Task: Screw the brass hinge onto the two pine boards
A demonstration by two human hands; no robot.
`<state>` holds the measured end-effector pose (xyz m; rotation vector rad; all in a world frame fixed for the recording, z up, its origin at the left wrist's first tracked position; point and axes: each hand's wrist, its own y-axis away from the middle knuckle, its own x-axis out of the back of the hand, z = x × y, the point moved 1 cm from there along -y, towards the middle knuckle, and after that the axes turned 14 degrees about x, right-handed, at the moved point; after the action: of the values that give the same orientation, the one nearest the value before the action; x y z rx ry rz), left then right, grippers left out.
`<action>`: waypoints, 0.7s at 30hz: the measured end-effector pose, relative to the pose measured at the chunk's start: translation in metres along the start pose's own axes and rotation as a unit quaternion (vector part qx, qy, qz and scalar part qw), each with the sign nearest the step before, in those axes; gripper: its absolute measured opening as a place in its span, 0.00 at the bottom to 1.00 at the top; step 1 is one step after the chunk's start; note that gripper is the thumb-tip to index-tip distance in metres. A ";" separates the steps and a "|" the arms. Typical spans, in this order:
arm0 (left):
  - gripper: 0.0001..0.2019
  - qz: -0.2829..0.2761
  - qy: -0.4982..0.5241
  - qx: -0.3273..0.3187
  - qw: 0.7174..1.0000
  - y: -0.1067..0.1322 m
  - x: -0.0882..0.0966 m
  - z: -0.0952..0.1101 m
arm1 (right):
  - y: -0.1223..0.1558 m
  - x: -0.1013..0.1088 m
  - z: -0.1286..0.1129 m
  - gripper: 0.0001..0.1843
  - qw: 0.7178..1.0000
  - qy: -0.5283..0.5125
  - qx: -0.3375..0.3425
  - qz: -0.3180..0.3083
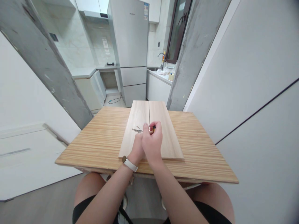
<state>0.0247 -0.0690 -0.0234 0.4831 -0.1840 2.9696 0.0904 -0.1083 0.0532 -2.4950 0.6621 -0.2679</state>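
Two pale wooden boards [140,112] lie side by side on the table, with a thin dark seam between them. Over the seam, my right hand [153,144] is closed around a small yellow-and-black object [153,129], perhaps a tool handle; most of it is hidden by the fingers. My left hand [138,147], a watch on its wrist, sits just left of the right hand and touches or overlaps it. Its fingers are hidden behind the right hand. Several screws [136,130] lie on the left board, and a single screw [138,127] rests just beyond them.
The striped wooden table [100,133] extends on both sides of the boards. My knees are under its near edge. Beyond it stand a grey fridge [133,37] and a counter with a sink tap [161,59]. A white panel wall [245,77] rises close on the right.
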 end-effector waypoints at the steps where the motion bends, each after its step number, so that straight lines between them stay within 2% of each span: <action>1: 0.10 0.018 -0.027 -0.008 0.999 0.000 0.000 0.001 | -0.002 -0.001 0.003 0.11 1.000 -0.004 0.001 0.002; 3: 0.09 0.043 -0.055 -0.015 0.997 0.001 0.001 0.005 | -0.009 0.000 0.009 0.16 1.000 -0.013 0.010 0.000; 7: 0.10 0.010 0.003 -0.008 1.000 0.000 0.002 0.013 | -0.026 0.004 0.022 0.25 0.999 -0.024 0.002 -0.021; 9: 0.11 -0.010 0.038 -0.002 0.999 -0.001 0.003 0.013 | -0.033 0.005 0.027 0.28 0.997 -0.047 -0.014 -0.063; 11: 0.11 -0.035 0.077 0.001 0.996 -0.003 0.005 0.011 | -0.042 0.005 0.032 0.30 0.987 -0.079 -0.031 -0.136; 14: 0.10 -0.094 0.160 0.004 0.983 -0.005 0.006 0.010 | -0.056 0.010 0.037 0.33 0.952 -0.138 -0.053 -0.270; 17: 0.13 -0.125 0.225 0.001 0.966 -0.006 0.003 0.013 | -0.070 0.017 0.041 0.35 0.889 -0.234 -0.063 -0.387; 19: 0.14 -0.124 0.234 -0.010 0.964 -0.008 -0.001 0.015 | -0.076 0.021 0.045 0.35 0.869 -0.265 -0.065 -0.412; 21: 0.14 -0.108 0.221 -0.021 0.969 -0.008 -0.006 0.016 | -0.076 0.024 0.046 0.35 0.877 -0.261 -0.065 -0.398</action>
<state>0.0367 -0.0640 -0.0096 -0.1610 -0.1360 2.7614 0.1566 -0.0438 0.0577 -2.6625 -0.6053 0.1770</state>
